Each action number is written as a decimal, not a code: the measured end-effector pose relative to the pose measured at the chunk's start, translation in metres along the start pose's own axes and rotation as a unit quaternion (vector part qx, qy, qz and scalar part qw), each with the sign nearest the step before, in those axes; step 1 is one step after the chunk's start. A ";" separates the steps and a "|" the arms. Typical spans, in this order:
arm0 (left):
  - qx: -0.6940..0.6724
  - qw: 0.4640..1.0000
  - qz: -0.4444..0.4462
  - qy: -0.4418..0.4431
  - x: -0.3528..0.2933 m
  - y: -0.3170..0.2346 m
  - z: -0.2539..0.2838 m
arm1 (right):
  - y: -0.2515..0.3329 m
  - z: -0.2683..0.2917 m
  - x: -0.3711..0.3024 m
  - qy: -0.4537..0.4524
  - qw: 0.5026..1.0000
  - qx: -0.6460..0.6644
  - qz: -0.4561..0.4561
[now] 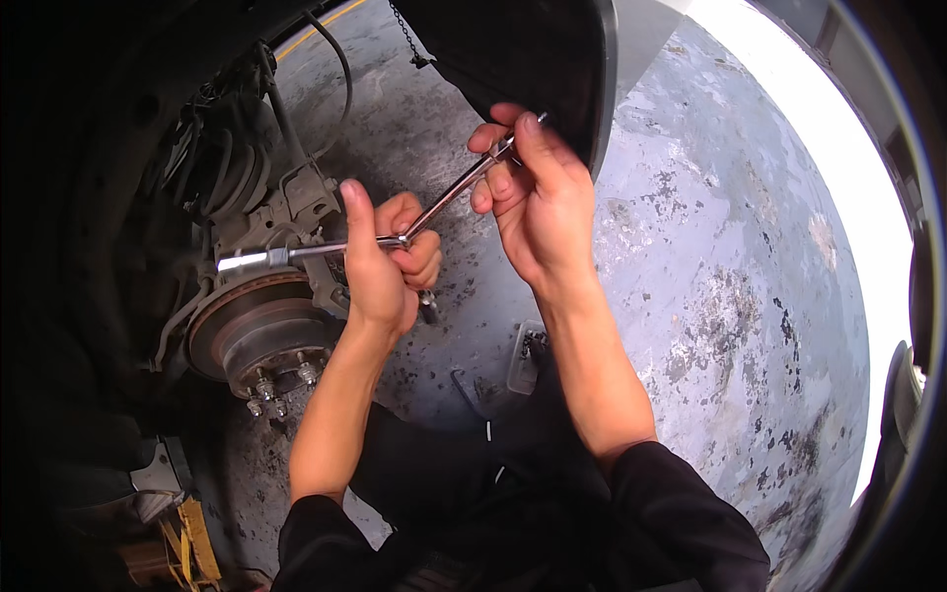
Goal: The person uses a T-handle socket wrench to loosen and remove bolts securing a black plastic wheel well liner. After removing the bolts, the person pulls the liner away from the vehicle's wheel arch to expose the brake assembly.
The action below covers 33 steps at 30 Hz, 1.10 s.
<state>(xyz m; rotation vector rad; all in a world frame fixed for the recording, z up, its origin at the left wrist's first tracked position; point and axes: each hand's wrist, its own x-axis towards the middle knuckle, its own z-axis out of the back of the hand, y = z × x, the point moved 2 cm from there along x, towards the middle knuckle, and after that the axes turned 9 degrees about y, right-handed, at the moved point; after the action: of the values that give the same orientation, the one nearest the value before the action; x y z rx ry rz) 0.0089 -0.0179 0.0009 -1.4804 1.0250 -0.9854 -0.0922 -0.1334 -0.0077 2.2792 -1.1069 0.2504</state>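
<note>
Both my hands are on a chrome socket wrench (456, 193), held up in front of the wheel hub. My left hand (380, 261) wraps its fingers round the angled joint in its middle, thumb raised. From there a shaft runs left to a bright socket end (252, 260), which overlaps the top of the brake disc (232, 314) in the picture; whether they touch I cannot tell. My right hand (541, 192) grips the upper end of the handle between thumb and fingers, farther out to the right. Wheel studs with nuts (281, 380) stick out of the hub below.
Suspension arms and a coil spring (232, 173) crowd the left behind the disc. A dark panel (533, 59) hangs above my right hand. On the worn grey floor lie a clear tray (522, 373) of small parts and a thin bent rod (465, 392). A yellow stand (197, 538) is at lower left.
</note>
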 end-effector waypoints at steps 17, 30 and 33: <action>0.371 0.854 -0.342 -0.127 0.012 -0.008 0.001 | 0.005 -0.008 0.010 -0.071 0.997 -0.023 0.018; 0.582 0.701 -0.358 -0.205 -0.045 -0.012 0.023 | 0.006 -0.009 -0.001 -0.112 0.992 0.054 0.018; 0.476 0.827 -0.291 -0.074 -0.019 -0.009 0.010 | 0.004 -0.013 0.004 -0.128 0.990 0.059 0.015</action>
<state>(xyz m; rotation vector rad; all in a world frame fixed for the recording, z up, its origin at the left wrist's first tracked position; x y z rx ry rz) 0.0136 0.0043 0.0070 -0.9566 -0.1375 -1.4806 -0.0917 -0.1297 0.0062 2.4514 -1.2864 0.0349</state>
